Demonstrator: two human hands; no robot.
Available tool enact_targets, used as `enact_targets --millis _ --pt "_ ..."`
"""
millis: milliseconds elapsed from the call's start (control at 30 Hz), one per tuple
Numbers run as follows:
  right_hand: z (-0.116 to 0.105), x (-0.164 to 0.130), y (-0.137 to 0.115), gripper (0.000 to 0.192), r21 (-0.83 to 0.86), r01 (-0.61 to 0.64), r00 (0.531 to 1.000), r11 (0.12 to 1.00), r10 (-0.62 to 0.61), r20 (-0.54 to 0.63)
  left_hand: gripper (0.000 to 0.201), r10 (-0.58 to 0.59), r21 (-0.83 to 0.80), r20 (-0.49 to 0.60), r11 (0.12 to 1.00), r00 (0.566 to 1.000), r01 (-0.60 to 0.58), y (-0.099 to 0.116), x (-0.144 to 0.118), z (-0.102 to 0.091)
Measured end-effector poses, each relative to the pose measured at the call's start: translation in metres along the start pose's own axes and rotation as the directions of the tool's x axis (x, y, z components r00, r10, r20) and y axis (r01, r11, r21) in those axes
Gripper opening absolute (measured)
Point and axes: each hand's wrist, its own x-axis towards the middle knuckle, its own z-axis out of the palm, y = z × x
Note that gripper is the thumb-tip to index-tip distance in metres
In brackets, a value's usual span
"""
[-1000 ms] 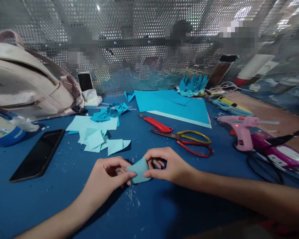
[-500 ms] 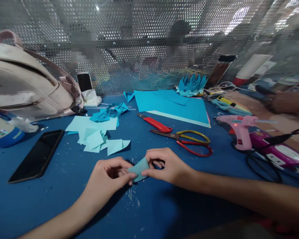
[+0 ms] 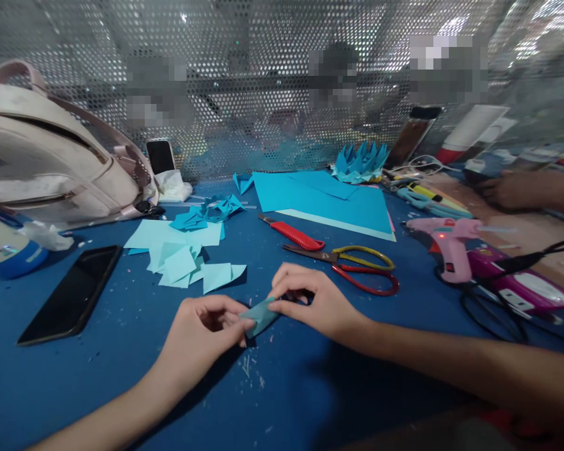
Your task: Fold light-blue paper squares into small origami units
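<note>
Both my hands pinch one small folded piece of light blue paper (image 3: 261, 315) low over the blue table (image 3: 282, 388). My left hand (image 3: 202, 332) grips its left end between thumb and fingers. My right hand (image 3: 310, 300) holds its right end, with the fingers curled over the top edge. Just beyond my left hand lies a pile of cut light blue paper squares (image 3: 183, 257). Red and yellow scissors (image 3: 352, 266) and a red utility knife (image 3: 291, 232) lie beyond my right hand.
A black phone (image 3: 70, 294) lies at the left, a beige bag (image 3: 51, 163) behind it. Large blue sheets (image 3: 329, 197) and a folded blue paper crown (image 3: 361, 161) are at the back. A pink glue gun (image 3: 446, 241) and cables sit right. Another person's hand (image 3: 512, 188) rests far right.
The paper piece has been flattened and narrowed between my fingers. My right hand shifted slightly up and forward. Another person's hand came into view at the far right.
</note>
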Motion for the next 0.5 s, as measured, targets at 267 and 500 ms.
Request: enact_targets --millis 267,500 --pt "0.0043 -0.0001 -0.0017 0.017 0.086 -0.182 0.983 0.979 0.184 -0.012 0.011 0.014 0.018 -0.012 1.000 1.000 -0.014 0.0013 0.0010 -0.0005" --pt "0.0010 -0.0029 -0.0042 0.021 -0.035 -0.077 0.996 0.996 0.078 0.048 0.015 0.012 0.038 -0.013 0.999 1.000 -0.012 0.0007 0.0024 -0.0007"
